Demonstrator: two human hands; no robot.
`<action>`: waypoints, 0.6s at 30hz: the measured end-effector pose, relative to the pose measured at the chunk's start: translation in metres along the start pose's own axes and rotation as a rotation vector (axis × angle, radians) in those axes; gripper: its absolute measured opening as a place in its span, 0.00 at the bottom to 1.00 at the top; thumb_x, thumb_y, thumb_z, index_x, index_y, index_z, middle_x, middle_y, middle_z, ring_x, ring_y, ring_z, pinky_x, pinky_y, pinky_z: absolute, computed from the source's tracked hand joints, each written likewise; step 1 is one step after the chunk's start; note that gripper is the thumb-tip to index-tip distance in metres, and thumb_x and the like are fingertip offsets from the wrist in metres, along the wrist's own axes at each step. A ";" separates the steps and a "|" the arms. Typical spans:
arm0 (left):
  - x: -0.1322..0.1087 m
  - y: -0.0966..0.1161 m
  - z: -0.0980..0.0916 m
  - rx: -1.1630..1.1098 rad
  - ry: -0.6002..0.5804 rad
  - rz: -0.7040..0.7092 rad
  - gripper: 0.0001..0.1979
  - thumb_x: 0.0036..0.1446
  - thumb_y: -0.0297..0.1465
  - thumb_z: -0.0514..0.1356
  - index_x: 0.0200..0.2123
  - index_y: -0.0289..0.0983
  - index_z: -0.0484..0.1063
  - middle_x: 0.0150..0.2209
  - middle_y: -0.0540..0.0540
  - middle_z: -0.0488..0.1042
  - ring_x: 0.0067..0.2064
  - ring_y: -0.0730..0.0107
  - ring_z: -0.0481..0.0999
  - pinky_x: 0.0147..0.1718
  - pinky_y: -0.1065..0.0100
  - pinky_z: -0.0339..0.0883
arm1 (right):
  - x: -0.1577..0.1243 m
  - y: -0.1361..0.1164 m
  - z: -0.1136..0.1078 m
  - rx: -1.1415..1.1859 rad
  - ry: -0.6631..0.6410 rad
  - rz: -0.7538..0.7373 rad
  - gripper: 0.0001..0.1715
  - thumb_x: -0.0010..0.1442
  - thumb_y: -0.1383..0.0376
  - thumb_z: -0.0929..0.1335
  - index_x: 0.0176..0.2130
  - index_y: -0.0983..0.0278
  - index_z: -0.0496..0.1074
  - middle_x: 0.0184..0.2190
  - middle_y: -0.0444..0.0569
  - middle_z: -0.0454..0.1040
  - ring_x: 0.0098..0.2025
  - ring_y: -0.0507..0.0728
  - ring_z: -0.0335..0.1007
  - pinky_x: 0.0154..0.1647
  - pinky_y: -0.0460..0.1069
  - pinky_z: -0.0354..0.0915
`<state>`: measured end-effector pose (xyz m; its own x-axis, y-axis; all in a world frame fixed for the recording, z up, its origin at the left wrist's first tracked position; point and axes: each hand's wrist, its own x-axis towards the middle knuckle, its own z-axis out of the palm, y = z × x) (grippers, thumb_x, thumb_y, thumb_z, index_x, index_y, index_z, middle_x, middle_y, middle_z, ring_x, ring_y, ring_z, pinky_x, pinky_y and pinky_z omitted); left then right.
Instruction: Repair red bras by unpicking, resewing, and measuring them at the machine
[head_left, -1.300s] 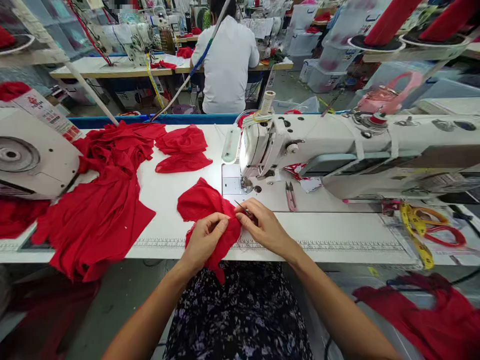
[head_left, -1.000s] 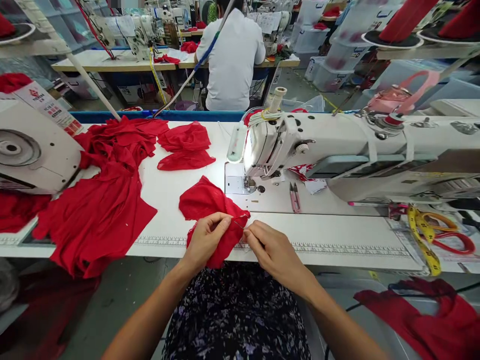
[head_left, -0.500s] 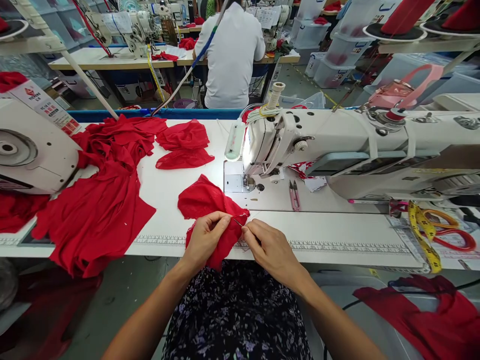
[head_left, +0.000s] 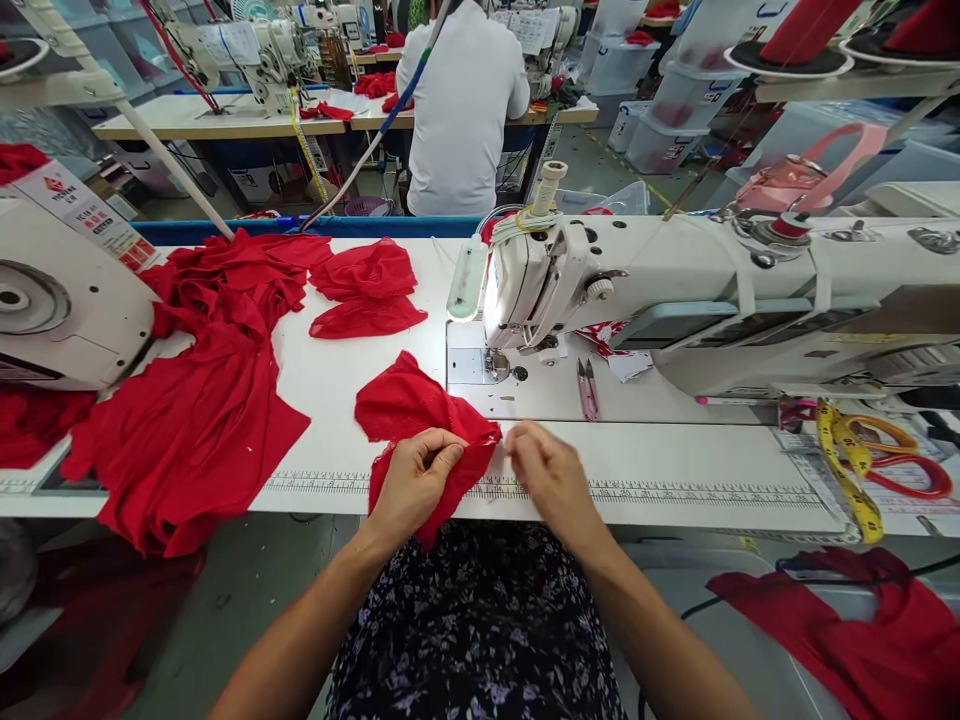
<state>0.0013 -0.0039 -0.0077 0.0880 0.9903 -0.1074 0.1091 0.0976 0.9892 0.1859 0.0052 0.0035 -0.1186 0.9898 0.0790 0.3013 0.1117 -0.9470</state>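
My left hand (head_left: 420, 472) pinches a piece of red fabric (head_left: 409, 400) between thumb and fingers. The fabric has a lacy part and lies bunched at the front of the sewing table, its lower end hanging over the edge. To the right of its corner is my right hand (head_left: 551, 480), slightly blurred, with fingers curled together. Whatever is between those fingertips is too small and smeared to make out. Just behind the fabric stands the white sewing machine (head_left: 592, 280), its needle plate (head_left: 469, 366) lit. Thread snips (head_left: 588, 390) lie on the machine bed.
A big heap of red fabric (head_left: 217, 400) covers the left side, with smaller red pieces (head_left: 367, 290) beside it. A printed ruler (head_left: 675, 493) runs along the front edge. At right lie a yellow tape measure (head_left: 847, 470) and scissors (head_left: 911, 477). A person in white (head_left: 466, 110) sits ahead.
My right hand has moved slightly up and right, away from the fabric's corner. The thin dark tool seen between my hands before no longer shows. My left hand keeps its pinch.
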 end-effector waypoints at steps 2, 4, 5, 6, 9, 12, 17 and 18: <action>0.000 -0.002 -0.002 0.005 0.033 -0.019 0.11 0.62 0.37 0.60 0.33 0.37 0.78 0.32 0.48 0.77 0.35 0.70 0.73 0.35 0.73 0.65 | 0.002 0.001 -0.010 0.173 0.128 0.070 0.15 0.70 0.59 0.59 0.31 0.60 0.63 0.20 0.39 0.57 0.21 0.50 0.52 0.21 0.46 0.52; 0.000 -0.003 -0.003 -0.019 0.037 -0.034 0.11 0.62 0.38 0.60 0.34 0.37 0.79 0.33 0.48 0.78 0.36 0.69 0.73 0.35 0.73 0.65 | 0.003 0.001 -0.018 0.189 0.157 0.029 0.15 0.71 0.56 0.59 0.34 0.60 0.64 0.21 0.39 0.58 0.21 0.50 0.54 0.22 0.46 0.54; 0.001 -0.002 -0.003 -0.033 0.033 -0.038 0.12 0.62 0.38 0.60 0.35 0.38 0.79 0.34 0.48 0.79 0.36 0.69 0.74 0.35 0.72 0.66 | 0.003 -0.001 -0.021 0.135 0.135 -0.036 0.15 0.71 0.56 0.60 0.36 0.60 0.66 0.24 0.41 0.61 0.23 0.50 0.57 0.24 0.46 0.56; 0.001 -0.001 -0.003 -0.043 0.027 -0.039 0.12 0.62 0.38 0.60 0.35 0.38 0.79 0.34 0.48 0.79 0.36 0.68 0.74 0.35 0.72 0.66 | 0.003 -0.002 -0.022 0.058 0.090 -0.109 0.13 0.70 0.56 0.61 0.38 0.60 0.68 0.27 0.43 0.64 0.26 0.51 0.60 0.26 0.47 0.58; 0.001 0.002 0.000 -0.034 0.009 -0.013 0.12 0.62 0.38 0.60 0.36 0.38 0.79 0.36 0.48 0.79 0.38 0.68 0.75 0.37 0.71 0.67 | 0.006 -0.006 -0.019 -0.160 -0.078 -0.248 0.11 0.69 0.58 0.63 0.47 0.59 0.71 0.40 0.50 0.68 0.35 0.53 0.65 0.35 0.49 0.63; 0.001 0.006 0.002 0.030 0.000 0.050 0.11 0.62 0.37 0.59 0.37 0.38 0.79 0.37 0.48 0.79 0.39 0.68 0.75 0.40 0.71 0.66 | 0.018 -0.007 -0.011 -0.241 -0.233 -0.202 0.12 0.67 0.56 0.66 0.46 0.59 0.72 0.40 0.49 0.68 0.38 0.54 0.65 0.38 0.50 0.64; 0.000 0.007 0.002 0.101 0.015 0.077 0.11 0.63 0.36 0.58 0.36 0.37 0.79 0.36 0.48 0.79 0.38 0.68 0.75 0.38 0.71 0.66 | 0.032 -0.006 0.001 -0.194 -0.207 -0.175 0.14 0.67 0.58 0.64 0.31 0.61 0.64 0.30 0.44 0.66 0.30 0.52 0.61 0.30 0.47 0.59; 0.000 0.006 0.002 0.098 0.021 0.074 0.11 0.63 0.36 0.59 0.36 0.37 0.79 0.37 0.48 0.79 0.38 0.68 0.75 0.38 0.71 0.66 | 0.033 -0.005 0.003 -0.221 -0.163 -0.195 0.14 0.68 0.59 0.63 0.30 0.61 0.61 0.30 0.44 0.65 0.30 0.52 0.60 0.30 0.48 0.58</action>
<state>0.0039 -0.0034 -0.0020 0.0790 0.9964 -0.0318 0.1995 0.0154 0.9798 0.1776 0.0367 0.0098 -0.3389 0.9226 0.1844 0.4538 0.3320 -0.8270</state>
